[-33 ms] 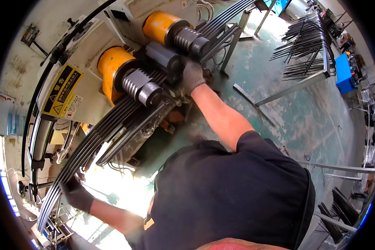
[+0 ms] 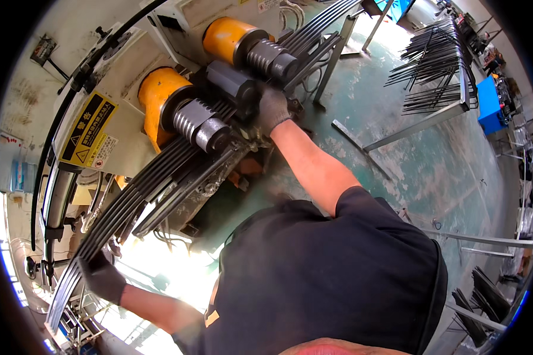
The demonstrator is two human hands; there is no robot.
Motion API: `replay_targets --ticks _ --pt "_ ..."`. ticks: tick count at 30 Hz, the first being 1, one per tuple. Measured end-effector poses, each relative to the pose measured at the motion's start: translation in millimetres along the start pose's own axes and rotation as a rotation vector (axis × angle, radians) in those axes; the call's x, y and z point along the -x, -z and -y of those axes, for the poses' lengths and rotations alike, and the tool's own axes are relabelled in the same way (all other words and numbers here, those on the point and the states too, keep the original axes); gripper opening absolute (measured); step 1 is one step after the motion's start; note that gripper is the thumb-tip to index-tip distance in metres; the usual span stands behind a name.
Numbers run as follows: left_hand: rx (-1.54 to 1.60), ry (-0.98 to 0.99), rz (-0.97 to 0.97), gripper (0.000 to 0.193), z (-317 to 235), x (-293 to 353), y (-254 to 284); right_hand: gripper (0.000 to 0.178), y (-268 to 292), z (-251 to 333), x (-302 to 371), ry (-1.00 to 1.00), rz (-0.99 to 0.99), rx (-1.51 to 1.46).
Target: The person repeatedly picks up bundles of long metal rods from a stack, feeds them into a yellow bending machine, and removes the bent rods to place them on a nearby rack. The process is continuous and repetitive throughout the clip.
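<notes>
Green floor (image 2: 432, 171) at upper right. Gloved left hand (image 2: 103, 279) curled around metal rods (image 2: 142, 182), shifted slightly toward lower left; gloved right hand (image 2: 273, 110) at upper centre, unmoved, grip indeterminable.

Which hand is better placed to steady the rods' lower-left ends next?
Probably the left hand: it is at the metal rods near those ends; the right hand is beside the dark faceted block.

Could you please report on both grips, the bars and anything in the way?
Left grip at the bars, fingers partly hidden. Right grip by the dark block, hold unclear. Near roller hides part of the bars from view.
</notes>
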State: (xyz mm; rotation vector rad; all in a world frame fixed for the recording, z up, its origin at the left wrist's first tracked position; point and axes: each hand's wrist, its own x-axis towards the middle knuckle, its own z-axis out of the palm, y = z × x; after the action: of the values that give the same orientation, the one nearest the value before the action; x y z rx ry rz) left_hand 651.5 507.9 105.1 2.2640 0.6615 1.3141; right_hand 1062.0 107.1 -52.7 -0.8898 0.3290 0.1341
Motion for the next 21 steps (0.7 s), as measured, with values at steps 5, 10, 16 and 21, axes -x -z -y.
replay_targets --ticks 5,10,16,21 --pt "0.855 0.340 0.023 0.037 -31 -75 18 0.031 -13 10 15 0.130 -0.014 0.189" --pt "0.564 0.116 0.038 0.038 -102 -115 4 0.042 -36 60 49 0.150 0.089 0.246" --pt "0.363 -0.165 0.151 0.035 -186 -151 -37 0.034 -21 43 17 0.360 0.244 0.572" --pt "0.306 -0.280 0.206 0.037 -246 -175 -92 0.037 0 8 -38 0.604 0.104 0.755"
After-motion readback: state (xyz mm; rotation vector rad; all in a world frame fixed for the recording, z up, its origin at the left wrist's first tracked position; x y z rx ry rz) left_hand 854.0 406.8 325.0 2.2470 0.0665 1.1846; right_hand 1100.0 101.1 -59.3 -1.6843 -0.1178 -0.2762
